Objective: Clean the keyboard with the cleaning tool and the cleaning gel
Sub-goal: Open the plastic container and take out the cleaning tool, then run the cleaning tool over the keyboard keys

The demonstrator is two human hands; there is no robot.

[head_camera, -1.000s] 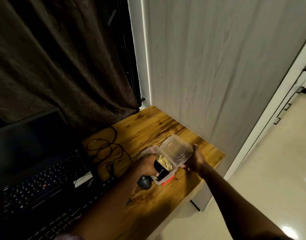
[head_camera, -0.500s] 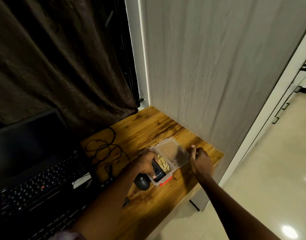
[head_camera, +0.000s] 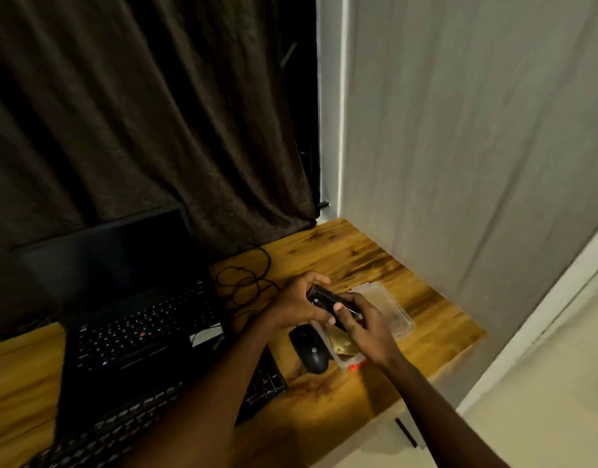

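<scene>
Both hands hold a small black cleaning tool (head_camera: 322,298) above the wooden desk. My left hand (head_camera: 297,300) grips its far end and my right hand (head_camera: 363,327) grips its near end. Below them an open clear plastic box (head_camera: 388,312) lies on the desk, its lid flat to the right. Yellowish cleaning gel (head_camera: 339,344) shows in the box's near half. A black external keyboard (head_camera: 128,423) runs along the desk's front, partly hidden by my left arm. Behind it stands an open black laptop (head_camera: 132,329) with its own keys.
A black mouse (head_camera: 309,347) sits just left of the box. A tangle of black cable (head_camera: 246,282) lies behind my hands. A dark curtain (head_camera: 138,113) hangs behind the desk and a grey wall panel (head_camera: 459,146) bounds its right side. The desk edge (head_camera: 453,359) drops to a pale floor.
The tool has come up out of the box in my left hand. My right hand left the lid, which now lies flat, and took hold of the tool. The view shifted left.
</scene>
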